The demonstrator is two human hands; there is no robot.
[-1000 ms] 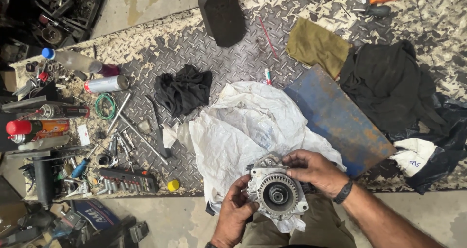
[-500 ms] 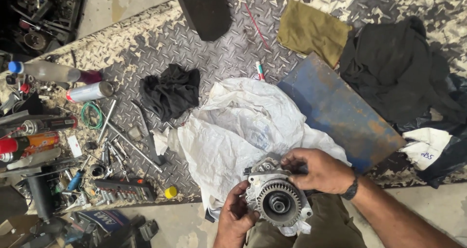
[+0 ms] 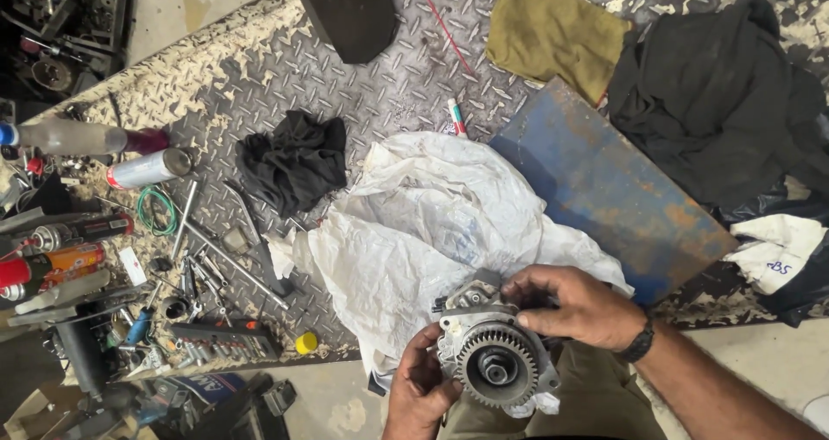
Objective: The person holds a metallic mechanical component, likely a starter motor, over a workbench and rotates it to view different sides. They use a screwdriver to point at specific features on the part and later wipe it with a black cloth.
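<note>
I hold a grey metal pump-like part (image 3: 494, 358) with a round toothed gear on its face, low in the head view over my lap. My left hand (image 3: 418, 388) cups its lower left side. My right hand (image 3: 580, 306), a dark band on its wrist, grips its top right. A crumpled white plastic sheet (image 3: 432, 224) lies on the chequer-plate bench (image 3: 259, 69) just beyond the part.
A rusty blue metal plate (image 3: 604, 189) lies right of the sheet. Black rags (image 3: 294, 159) (image 3: 717, 94), an olive cloth (image 3: 553, 34) and a black block (image 3: 345, 8) sit further back. Spray cans (image 3: 147, 168), wrenches, sockets (image 3: 220, 336) and a yellow cap (image 3: 306, 343) crowd the left.
The part has tipped so its gear faces up more squarely, and both hands have shifted slightly right and down with it. The view has drawn closer to the bench.
</note>
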